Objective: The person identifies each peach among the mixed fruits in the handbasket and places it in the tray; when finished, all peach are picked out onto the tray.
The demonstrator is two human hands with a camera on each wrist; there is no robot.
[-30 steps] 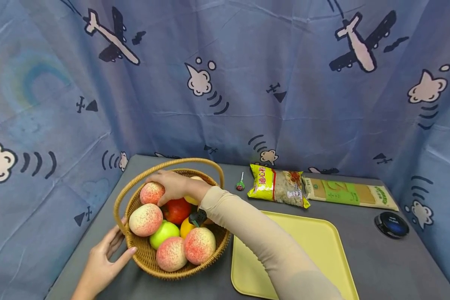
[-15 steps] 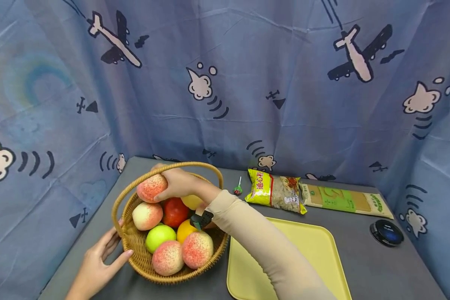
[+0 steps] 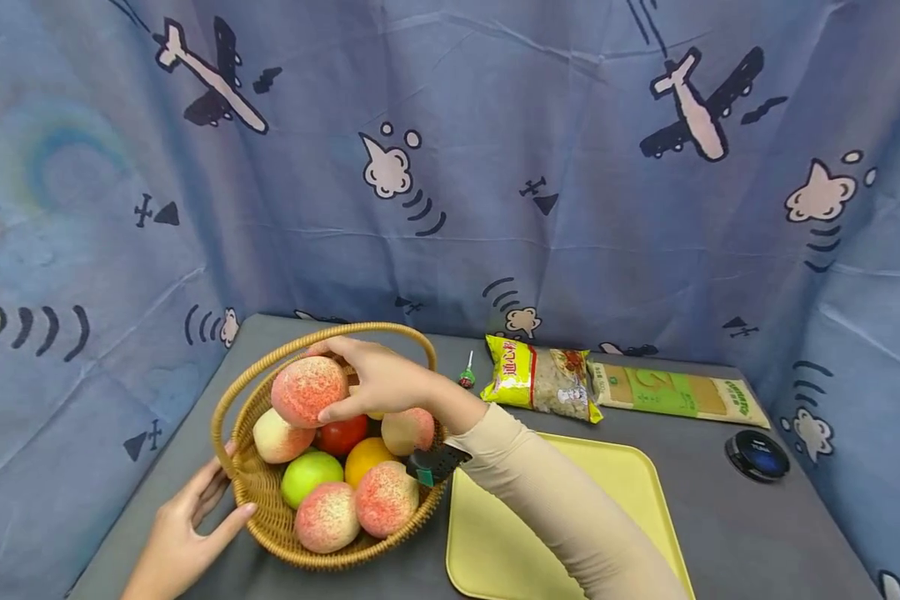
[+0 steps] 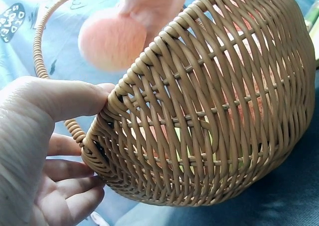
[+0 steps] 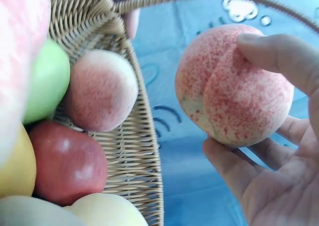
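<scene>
Peach (image 3: 310,392), one: raised above the fruit in the basket (image 3: 266,502), right hand (image 3: 393,379) gripping it between thumb and fingers. Left hand (image 3: 180,527): thumb and fingers pinching the basket's rim. Handle (image 3: 375,326): arched close by; a knock against it could loosen the grip and drop the peach. Red apple (image 3: 342,435) and green apple (image 3: 309,477): lying loose, liable to roll should the left hand tip the basket. Obscured: basket's far side, behind the right hand. Cut off: pale fruit (image 5: 107,211), right wrist view's lower edge; perhaps a pear.
</scene>
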